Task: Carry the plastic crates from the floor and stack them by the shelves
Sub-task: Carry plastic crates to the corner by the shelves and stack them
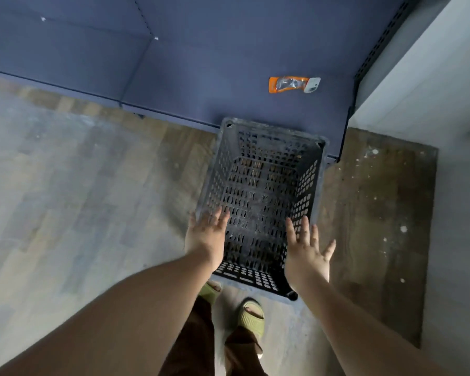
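Crate: a black perforated plastic crate (263, 185) stands open side up on the floor (65, 199), its far end against the front edge of the dark blue shelf base (201, 77).
Left hand: the left hand (206, 237) is spread, fingers straight, over the crate's near left rim; whether it touches the rim cannot be told.
Right hand: the right hand (307, 253) is spread wide, palm down, over the near right side, thumb out past the rim; contact cannot be told.
Grip: neither hand holds anything.
Crate relative to hands: it lies below and ahead of both, its near end between them.
Packet: an orange and clear packet (293, 84) lies on the shelf base beyond the crate; its printing is too small to read.
Feet: green sandals (251, 316) stand just behind the crate's near edge.
Edges: a pale wall (445, 90) rises to the right, with a dark speckled floor patch (377, 213) beside the crate.
Open room: bare floor stretches to the left.
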